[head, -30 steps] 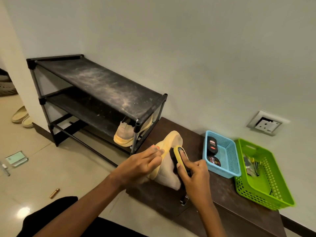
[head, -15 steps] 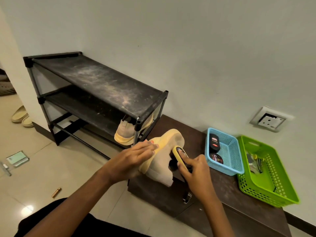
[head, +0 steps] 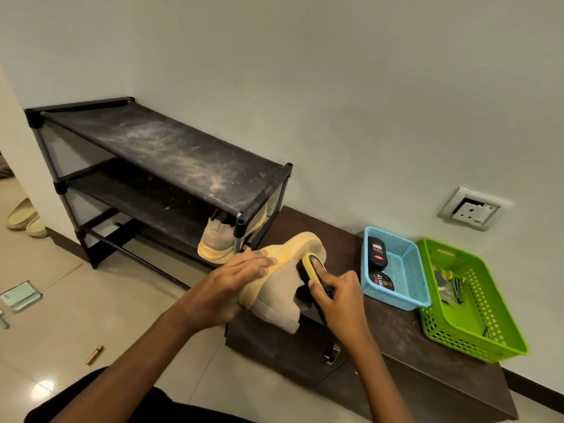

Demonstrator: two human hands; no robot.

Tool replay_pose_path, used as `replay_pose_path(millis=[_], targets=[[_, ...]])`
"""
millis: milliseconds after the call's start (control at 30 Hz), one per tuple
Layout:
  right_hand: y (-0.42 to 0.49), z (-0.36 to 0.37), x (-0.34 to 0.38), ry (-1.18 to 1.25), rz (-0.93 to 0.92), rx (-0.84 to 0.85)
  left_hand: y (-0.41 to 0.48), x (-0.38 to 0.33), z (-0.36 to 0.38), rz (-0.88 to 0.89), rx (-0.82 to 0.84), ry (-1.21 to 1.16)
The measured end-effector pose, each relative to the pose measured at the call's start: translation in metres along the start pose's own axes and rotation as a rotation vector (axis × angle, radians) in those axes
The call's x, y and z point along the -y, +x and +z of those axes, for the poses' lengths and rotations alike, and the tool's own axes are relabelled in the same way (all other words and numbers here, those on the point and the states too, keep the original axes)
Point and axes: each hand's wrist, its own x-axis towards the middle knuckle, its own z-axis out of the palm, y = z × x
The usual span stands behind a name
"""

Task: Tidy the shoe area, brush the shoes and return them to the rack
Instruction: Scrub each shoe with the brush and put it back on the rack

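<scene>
Barely anything has shifted over the last second: the yellow-backed, dark-bristled shoe brush (head: pixel 311 270) sits perhaps slightly nearer the toe, and both hands keep their hold. From the head camera, the beige knit shoe with a yellow sole (head: pixel 274 303) is lifted just in front of the right end of the dusty black three-tier shoe rack (head: pixel 171 154), tipped sole-up toward the left. The left hand (head: pixel 232 282) cups the sole with its fingers laid along it, probably to steady the shoe against the strokes. The right hand (head: pixel 338 297) curls around the brush, bristles pressed to the knit side. Its matching shoe (head: pixel 216 239) already rests on the rack's lower shelf at the right end. Right of the rack, a low brown cabinet (head: pixel 396 334) carries a blue mesh basket (head: pixel 406 270) and a green slotted basket (head: pixel 476 319), near enough for supplies.
</scene>
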Motion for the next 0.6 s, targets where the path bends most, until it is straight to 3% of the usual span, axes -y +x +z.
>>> replay_pose_path(millis=[100, 167, 267, 367, 433, 533, 600], targets=[[-0.005, -0.002, 0.014, 0.18, -0.074, 0.07, -0.002, 0.005, 0.001, -0.047, -0.035, -0.052], [-0.006, 0.003, 0.017, 0.133, -0.132, 0.121, -0.003, 0.009, -0.003, -0.063, -0.072, -0.075], [0.013, 0.003, 0.0, -0.069, -0.061, 0.049, 0.0, 0.005, -0.004, -0.072, -0.092, -0.108], [0.01, -0.001, 0.018, 0.148, -0.142, 0.184, 0.0, 0.009, -0.007, -0.101, -0.13, -0.135], [0.01, 0.001, 0.016, 0.083, -0.181, 0.236, -0.001, 0.014, -0.01, -0.116, -0.142, -0.135], [0.026, -0.003, -0.02, -0.231, 0.018, 0.079, 0.001, 0.011, -0.008, -0.146, -0.136, -0.15], [0.026, -0.01, -0.023, -0.131, 0.047, 0.069, 0.001, 0.01, -0.005, -0.18, -0.136, -0.166]])
